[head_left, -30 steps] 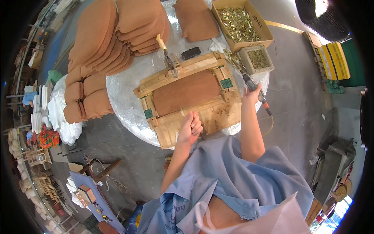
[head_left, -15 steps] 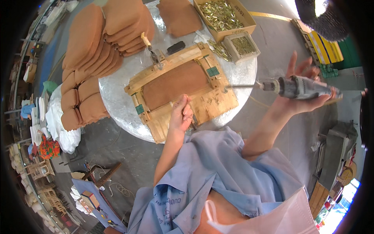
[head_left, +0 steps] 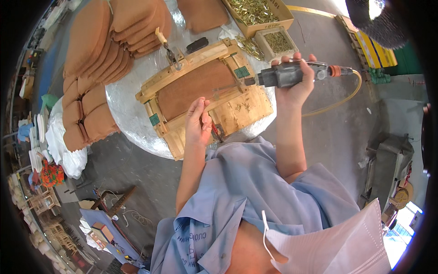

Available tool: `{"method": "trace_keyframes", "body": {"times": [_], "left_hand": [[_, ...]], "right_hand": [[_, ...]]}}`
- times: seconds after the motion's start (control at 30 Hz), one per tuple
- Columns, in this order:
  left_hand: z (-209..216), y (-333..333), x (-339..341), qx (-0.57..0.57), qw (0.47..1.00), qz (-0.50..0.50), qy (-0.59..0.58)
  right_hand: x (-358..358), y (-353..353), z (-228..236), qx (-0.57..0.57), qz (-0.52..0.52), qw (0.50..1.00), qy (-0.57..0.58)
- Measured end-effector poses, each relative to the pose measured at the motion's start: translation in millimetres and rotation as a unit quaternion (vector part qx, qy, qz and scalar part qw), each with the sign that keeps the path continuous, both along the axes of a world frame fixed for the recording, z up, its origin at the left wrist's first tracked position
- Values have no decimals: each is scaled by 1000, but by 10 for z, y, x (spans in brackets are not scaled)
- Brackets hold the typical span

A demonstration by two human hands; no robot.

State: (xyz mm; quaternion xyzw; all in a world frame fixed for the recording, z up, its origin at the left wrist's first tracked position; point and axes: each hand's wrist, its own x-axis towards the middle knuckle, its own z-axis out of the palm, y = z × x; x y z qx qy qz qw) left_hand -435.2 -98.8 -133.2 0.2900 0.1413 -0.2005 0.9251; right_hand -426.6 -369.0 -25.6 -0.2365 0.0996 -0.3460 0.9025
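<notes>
Pneumatic screwdriver (head_left: 292, 74) — clasped in right hand (head_left: 295, 86).

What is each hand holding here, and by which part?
The right hand grips a pneumatic driver around its grey body, its bit over the wooden frame. The left hand rests on the frame, holding nothing visible.

Left hand (head_left: 199, 119) lowered, fingers pinched together, right hand (head_left: 294, 84) raised, fist clenched, both forearms outstretched
</notes>
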Motion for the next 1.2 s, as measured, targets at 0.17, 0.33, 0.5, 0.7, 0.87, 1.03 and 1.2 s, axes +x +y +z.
{"method": "trace_keyframes", "body": {"times": [0.17,0.33,0.5,0.7,0.87,1.03,1.2], "left_hand": [[-64,-1,-72,137,990,-1,-27],[-85,-37,-89,191,981,-35,-20],[-146,-66,-53,203,978,-53,-18],[-232,-43,-23,205,975,-78,-25],[-198,-95,-31,223,972,-71,-2],[-215,-211,-11,209,977,-49,15],[-187,-343,6,172,984,-36,25]], "right_hand": [[-41,126,-277,-23,12,996,89],[-37,181,-338,-29,26,994,104],[-28,157,-369,-39,31,993,111],[-22,154,-386,-46,29,990,131],[10,175,-390,-60,18,985,160],[32,126,-454,-56,7,985,166],[21,33,-494,-41,-22,983,177]]}}
